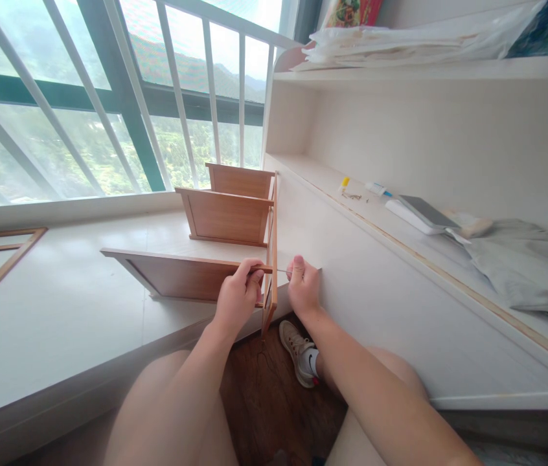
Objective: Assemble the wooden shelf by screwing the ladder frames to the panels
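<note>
- My left hand (238, 298) is curled over the top edge of the nearest panel (177, 277) of the wooden rack (228, 217), fingers closed on it, right at the side rail (274, 239).
- My right hand (303, 288) is just beside the rail's outer face, pinching a thin metal piece (281, 270) that points at the rail. It is too small to identify.
- The rack lies on the white ledge (60, 310), with open surface to its left.
- The rail's near end overhangs the ledge edge.
- A white board (390, 304) is close on my right.
- My right fingertips are hidden.
</note>
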Available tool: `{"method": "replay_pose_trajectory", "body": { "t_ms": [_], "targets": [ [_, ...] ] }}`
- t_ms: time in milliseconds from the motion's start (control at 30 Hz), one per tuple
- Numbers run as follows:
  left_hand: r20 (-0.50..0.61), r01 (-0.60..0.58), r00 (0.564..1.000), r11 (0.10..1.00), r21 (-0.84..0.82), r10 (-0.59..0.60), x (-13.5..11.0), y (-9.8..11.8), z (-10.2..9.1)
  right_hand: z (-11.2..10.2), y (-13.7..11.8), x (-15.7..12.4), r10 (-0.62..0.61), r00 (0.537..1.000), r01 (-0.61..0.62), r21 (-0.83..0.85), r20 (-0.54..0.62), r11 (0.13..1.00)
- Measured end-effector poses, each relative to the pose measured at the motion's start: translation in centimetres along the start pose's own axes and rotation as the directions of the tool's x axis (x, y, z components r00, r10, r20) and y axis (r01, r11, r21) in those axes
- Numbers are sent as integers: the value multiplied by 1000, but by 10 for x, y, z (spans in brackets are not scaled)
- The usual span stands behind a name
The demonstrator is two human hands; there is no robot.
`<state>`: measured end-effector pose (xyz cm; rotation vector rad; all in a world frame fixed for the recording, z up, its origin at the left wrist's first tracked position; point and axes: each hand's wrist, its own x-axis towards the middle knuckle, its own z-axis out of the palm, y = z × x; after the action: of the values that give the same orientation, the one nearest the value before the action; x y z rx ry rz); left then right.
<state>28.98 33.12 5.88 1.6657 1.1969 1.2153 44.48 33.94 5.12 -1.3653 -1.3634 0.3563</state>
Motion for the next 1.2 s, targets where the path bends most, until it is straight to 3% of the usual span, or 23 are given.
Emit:
{"method": "replay_pose_trajectory", "body": {
  "t_ms": [200,467,700,867,1000,1100,1200],
  "targets": [
    [-4,-4,1000,1000,-3,4,0,0,1,0,3,4,-32,999,32,-10,-9,999],
    [-1,3,1000,1000,-16,-3,-1,1,1,-3,5,7,-124,981,123,14,148,992],
    [-7,2,1000,1000,-2,-2,-1,1,1,-3,-1,11,144,952,-173,88,271,981],
    [-15,-4,1000,1000,3,4,-1,-2,2,-3,-13,13,366,879,-420,133,307,898],
    [-20,-14,1000,1000,23,14,-1,-3,2,-3,-28,13,472,801,-563,197,368,803],
    [-15,-21,1000,999,31,21,-1,-2,1,-4,-32,12,509,773,-604,195,378,773],
    [-11,-19,1000,999,36,19,-1,1,1,-4,-26,11,461,821,-536,174,338,826]
  ]
}}
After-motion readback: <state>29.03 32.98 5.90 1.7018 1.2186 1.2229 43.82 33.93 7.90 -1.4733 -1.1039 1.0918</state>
